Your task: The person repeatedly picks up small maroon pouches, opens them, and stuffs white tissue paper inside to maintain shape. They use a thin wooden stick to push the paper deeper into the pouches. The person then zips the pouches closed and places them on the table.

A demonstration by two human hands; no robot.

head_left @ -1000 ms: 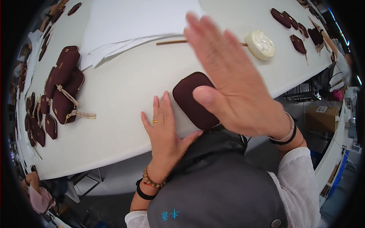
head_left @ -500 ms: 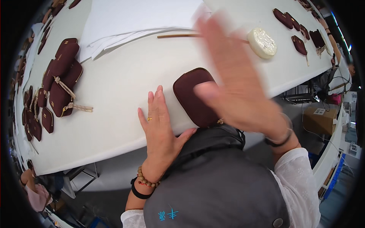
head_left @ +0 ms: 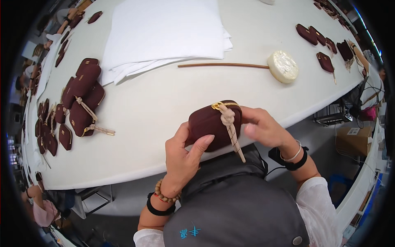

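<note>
A dark maroon zip pouch (head_left: 207,125) is held up at the table's near edge, between my two hands. Its gold zipper runs along the top right, and a beige knotted cord pull (head_left: 228,119) hangs down its front. My left hand (head_left: 183,152) grips the pouch's left end, thumb on the front and fingers mostly hidden behind. At the right end, my right hand (head_left: 265,127) has its fingers against the pouch, partly hidden behind it, with the thumb bent beside the cord.
Similar maroon pouches (head_left: 84,84) lie heaped on the left, others (head_left: 325,61) at the far right. Beyond my hands are a stack of white sheets (head_left: 164,33), a thin brown stick (head_left: 222,65) and a round cream-coloured wrapped disc (head_left: 283,66). Other people sit around the white table (head_left: 140,144).
The pouch lay flat on the table; now it is raised and turned, its zipper and cord showing. My right hand came down from above it, and my left moved onto its left end.
</note>
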